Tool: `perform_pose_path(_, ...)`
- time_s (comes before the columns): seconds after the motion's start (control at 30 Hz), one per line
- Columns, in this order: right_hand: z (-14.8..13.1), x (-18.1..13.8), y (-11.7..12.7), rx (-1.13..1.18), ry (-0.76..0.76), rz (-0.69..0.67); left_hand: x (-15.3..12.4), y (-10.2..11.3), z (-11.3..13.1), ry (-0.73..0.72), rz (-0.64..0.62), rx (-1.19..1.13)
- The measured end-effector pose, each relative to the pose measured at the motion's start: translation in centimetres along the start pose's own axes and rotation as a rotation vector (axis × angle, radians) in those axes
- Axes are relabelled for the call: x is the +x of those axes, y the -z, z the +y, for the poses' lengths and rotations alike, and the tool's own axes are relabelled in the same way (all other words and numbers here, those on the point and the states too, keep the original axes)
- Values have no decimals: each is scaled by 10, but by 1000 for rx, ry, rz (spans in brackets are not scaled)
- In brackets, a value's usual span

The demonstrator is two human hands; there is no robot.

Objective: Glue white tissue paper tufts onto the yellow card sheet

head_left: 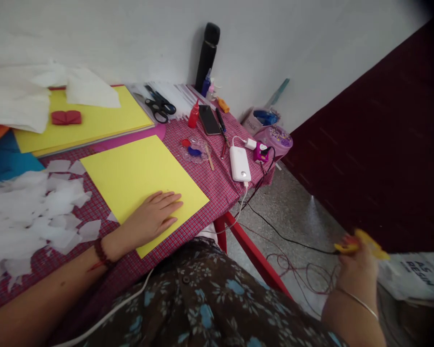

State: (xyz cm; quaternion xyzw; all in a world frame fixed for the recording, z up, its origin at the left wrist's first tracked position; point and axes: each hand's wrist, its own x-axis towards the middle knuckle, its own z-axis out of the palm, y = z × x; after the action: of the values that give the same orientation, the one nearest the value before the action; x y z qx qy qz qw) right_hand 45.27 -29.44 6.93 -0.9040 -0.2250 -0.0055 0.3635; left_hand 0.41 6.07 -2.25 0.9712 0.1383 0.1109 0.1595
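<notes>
My left hand (155,214) lies flat, fingers stretched out, on a yellow sheet of paper (137,178) on the table. Off to the right and below the table's level, my right hand (358,260) is closed on a yellow object (365,243) that is blurred; what it is I cannot make out. A white printed bag (415,279) lies just beyond that hand on the floor.
White paper cut-outs (32,212) are heaped at the left. Behind lie a stack of coloured sheets (94,120), a red folded piece (66,117), scissors (159,106), a red bottle (193,115), a phone (209,119), a paint palette (194,149), a power bank (239,164) and a black flask (207,55). Cables trail over the floor.
</notes>
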Motion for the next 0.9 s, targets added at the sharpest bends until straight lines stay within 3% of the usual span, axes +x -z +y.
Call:
perform_pose_path(0.07,-45,12,-5,129,-24,53,0,0,0,7,1,-9)
perform_pose_path(0.13,-112,7,-19,404,2,-27,1,1,3,18,-1,-15)
perform_pose_path(0.23,-219,-35,-59,466,295,-300,1,3,10,21,-28,-16)
perform_pose_path(0.3,-270,-68,-96,457,412,-518,2,4,13,15,-57,-18)
perform_pose_path(0.37,-300,-90,-142,387,569,-902,2,4,14,21,-45,-37)
perform_pose_path(0.43,-318,-97,-194,357,666,-1083,2,2,13,29,-4,-41)
perform_pose_path(0.53,-332,-88,-266,356,785,-1035,1,-2,12,13,54,-20)
perform_pose_path(0.6,-332,-76,-296,371,808,-940,1,-3,12,-6,71,-2)
perform_pose_path(0.77,-319,-56,-315,315,743,-940,1,2,12,-34,68,0)
perform_pose_path(0.9,-320,-58,-322,258,803,-976,2,6,13,-30,78,-16)
